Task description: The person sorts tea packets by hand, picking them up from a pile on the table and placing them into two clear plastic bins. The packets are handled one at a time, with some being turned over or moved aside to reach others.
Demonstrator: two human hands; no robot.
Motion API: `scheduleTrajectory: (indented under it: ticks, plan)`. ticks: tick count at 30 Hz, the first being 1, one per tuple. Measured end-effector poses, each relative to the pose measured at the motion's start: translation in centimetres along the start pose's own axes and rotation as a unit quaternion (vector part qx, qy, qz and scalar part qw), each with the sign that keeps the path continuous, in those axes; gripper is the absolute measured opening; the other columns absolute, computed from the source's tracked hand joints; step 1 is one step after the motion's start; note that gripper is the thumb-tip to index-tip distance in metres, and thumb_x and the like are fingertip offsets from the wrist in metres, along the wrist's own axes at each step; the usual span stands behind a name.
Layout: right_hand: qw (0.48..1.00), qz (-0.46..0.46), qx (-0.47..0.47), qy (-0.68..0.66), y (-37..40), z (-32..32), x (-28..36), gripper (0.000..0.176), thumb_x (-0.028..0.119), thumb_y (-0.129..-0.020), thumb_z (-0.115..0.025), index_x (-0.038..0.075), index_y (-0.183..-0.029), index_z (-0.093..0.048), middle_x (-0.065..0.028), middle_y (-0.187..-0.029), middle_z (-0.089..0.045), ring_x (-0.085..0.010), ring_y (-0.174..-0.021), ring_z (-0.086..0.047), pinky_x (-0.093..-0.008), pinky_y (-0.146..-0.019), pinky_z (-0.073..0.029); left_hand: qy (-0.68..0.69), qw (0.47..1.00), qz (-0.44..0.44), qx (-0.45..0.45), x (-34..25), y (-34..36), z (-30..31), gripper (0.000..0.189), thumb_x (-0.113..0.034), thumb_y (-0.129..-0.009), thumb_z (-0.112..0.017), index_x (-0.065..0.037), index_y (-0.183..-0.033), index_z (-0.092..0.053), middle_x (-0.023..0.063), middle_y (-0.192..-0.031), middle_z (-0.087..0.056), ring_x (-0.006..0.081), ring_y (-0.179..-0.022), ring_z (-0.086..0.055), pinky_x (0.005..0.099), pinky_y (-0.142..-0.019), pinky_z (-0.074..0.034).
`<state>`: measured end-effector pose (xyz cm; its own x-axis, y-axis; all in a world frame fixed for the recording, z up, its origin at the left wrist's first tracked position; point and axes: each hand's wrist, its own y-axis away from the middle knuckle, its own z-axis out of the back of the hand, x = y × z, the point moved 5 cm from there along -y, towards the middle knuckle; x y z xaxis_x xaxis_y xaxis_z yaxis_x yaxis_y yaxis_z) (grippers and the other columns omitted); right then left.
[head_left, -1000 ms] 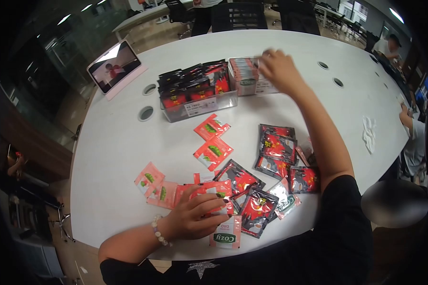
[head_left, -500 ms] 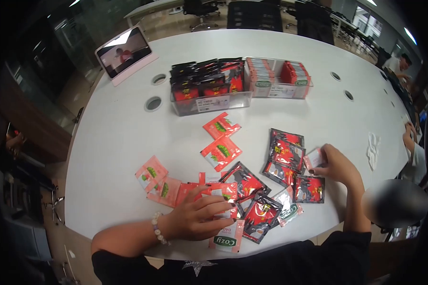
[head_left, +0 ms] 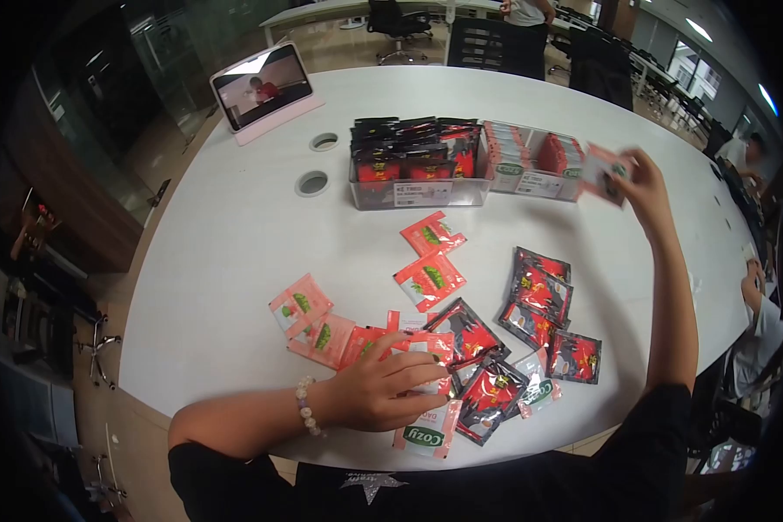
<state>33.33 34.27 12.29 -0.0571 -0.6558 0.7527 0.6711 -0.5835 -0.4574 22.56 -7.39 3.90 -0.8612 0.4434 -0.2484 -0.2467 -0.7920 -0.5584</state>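
Note:
My right hand [head_left: 645, 187] is raised at the right end of the clear boxes, pinching a pink tea sachet [head_left: 604, 177]. My left hand [head_left: 390, 384] rests over the pile at the near edge, its fingers stretched loosely across pink sachets. Below it lies a pink Cozy sachet [head_left: 426, 430]; red-and-black sachets [head_left: 492, 393] overlap just to its right. Another Cozy sachet [head_left: 539, 387] is partly covered there. A column of red-and-black sachets [head_left: 539, 291] lies farther right. Pink sachets with green labels [head_left: 430, 280] sit above the pile, and more [head_left: 302, 306] to its left.
A clear box [head_left: 418, 193] full of red-and-black sachets stands at the middle back, beside a divided clear box [head_left: 538, 181] of pink sachets. A tablet [head_left: 264, 94] on a pink stand is at the far left. Table holes [head_left: 312, 183] lie nearby. Other people are at right and back.
My right hand has lifted the pink sachet from beside the red-and-black column, up and away to the right end of the boxes. My left hand stays on the pile. The camera view has shifted.

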Motion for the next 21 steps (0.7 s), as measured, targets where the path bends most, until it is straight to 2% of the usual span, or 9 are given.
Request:
scheduleTrajectory:
  ticks: [2, 5, 7, 8, 9, 12, 14, 17, 21]
  plan:
    - [0.985, 0.094, 0.005, 0.143, -3.1, -1.9, 1.9, 0.019, 0.006, -0.079, -0.067, 0.001, -0.095, -0.057, -0.0042, -0.084, -0.062, -0.009, -0.079, -0.056, -0.0257, -0.068, -0.045, -0.01, 1.0, 0.004, 0.003, -0.1, -0.2, 0.2, 0.018, -0.015, -0.079, -0.065, -0.018, -0.097, -0.065, 0.0008, -0.114, -0.056, 0.0162, -0.106, -0.054, 0.0476, -0.096, -0.038]
    - [0.954, 0.085, 0.082, 0.276, -7.4, -6.1, 2.4, 0.026, 0.007, -0.075, -0.066, 0.003, -0.1, -0.059, -0.0174, -0.089, -0.064, -0.0341, -0.083, -0.062, -0.0379, -0.073, -0.048, -0.023, 1.0, 0.004, 0.009, -0.4, -0.4, 0.3, 0.018, -0.016, -0.079, -0.066, -0.019, -0.097, -0.065, 0.0001, -0.112, -0.057, 0.0155, -0.105, -0.054, 0.0473, -0.097, -0.038]
    - [0.92, 0.138, 0.125, 0.345, -9.5, -8.6, 1.0, 0.023, 0.006, -0.074, -0.066, 0.006, -0.096, -0.059, -0.0167, -0.089, -0.065, -0.0346, -0.084, -0.063, -0.0412, -0.072, -0.048, -0.027, 1.0, 0.002, 0.012, -0.4, -0.4, 0.4, 0.019, -0.016, -0.078, -0.065, -0.019, -0.097, -0.065, -0.0002, -0.112, -0.057, 0.0153, -0.105, -0.055, 0.0471, -0.097, -0.038]
    - [0.917, 0.079, 0.14, 0.365, -10.2, -9.5, 0.2, 0.024, 0.006, -0.073, -0.066, 0.008, -0.096, -0.059, -0.0155, -0.088, -0.065, -0.0344, -0.084, -0.063, -0.0419, -0.071, -0.049, -0.027, 1.0, 0.002, 0.012, -0.4, -0.4, 0.3, 0.019, -0.016, -0.078, -0.065, -0.019, -0.097, -0.065, -0.0002, -0.112, -0.057, 0.0152, -0.105, -0.055, 0.047, -0.097, -0.038]
    - [0.875, 0.089, 0.148, 0.452, -11.2, -10.5, -0.9, 0.026, 0.006, -0.072, -0.066, 0.009, -0.097, -0.059, -0.0144, -0.088, -0.066, -0.0345, -0.083, -0.064, -0.0418, -0.069, -0.05, -0.028, 1.0, 0.003, 0.011, -0.4, -0.4, 0.3, 0.019, -0.015, -0.078, -0.065, -0.019, -0.097, -0.065, -0.0003, -0.112, -0.057, 0.0152, -0.105, -0.055, 0.047, -0.097, -0.038]
    - [0.819, 0.139, 0.204, 0.519, -12.9, -13.3, -3.5, 0.024, 0.004, -0.072, -0.065, 0.01, -0.095, -0.059, -0.0123, -0.091, -0.065, -0.0309, -0.088, -0.062, -0.0398, -0.075, -0.048, -0.043, 0.999, -0.01, 0.011, -0.1, 0.0, -0.1, 0.026, -0.017, -0.071, -0.07, -0.024, -0.095, -0.066, -0.0005, -0.113, -0.057, 0.0155, -0.106, -0.055, 0.0475, -0.096, -0.036]
    - [0.796, 0.167, 0.204, 0.545, -13.6, -14.3, -4.8, 0.025, 0.005, -0.073, -0.065, 0.011, -0.096, -0.058, -0.0101, -0.095, -0.064, -0.0285, -0.094, -0.06, -0.039, -0.08, -0.046, -0.02, 1.0, 0.0, 0.014, -0.1, -0.1, 0.2, 0.022, -0.016, -0.076, -0.067, -0.021, -0.098, -0.065, 0.0, -0.114, -0.057, 0.0153, -0.105, -0.055, 0.0475, -0.097, -0.037]
    - [0.8, 0.257, 0.149, 0.521, -13.4, -14.3, -5.2, 0.03, 0.007, -0.074, -0.066, 0.013, -0.102, -0.055, -0.0059, -0.104, -0.06, -0.0253, -0.104, -0.054, -0.0387, -0.085, -0.042, 0.001, 1.0, 0.004, 0.013, 0.1, 0.0, 0.1, 0.021, -0.015, -0.079, -0.065, -0.019, -0.1, -0.064, 0.0006, -0.115, -0.056, 0.0155, -0.105, -0.055, 0.0482, -0.099, -0.037]
    - [0.83, 0.21, 0.127, 0.501, -13.0, -13.1, -5.3, 0.044, 0.011, -0.072, -0.071, 0.016, -0.109, -0.047, -0.0032, -0.107, -0.058, -0.0244, -0.106, -0.053, -0.0395, -0.084, -0.042, 0.002, 1.0, 0.009, 0.01, 0.1, 0.1, 0.1, 0.025, -0.015, -0.075, -0.071, -0.022, -0.098, -0.065, 0.0, -0.115, -0.057, 0.0155, -0.105, -0.056, 0.0463, -0.095, -0.039]
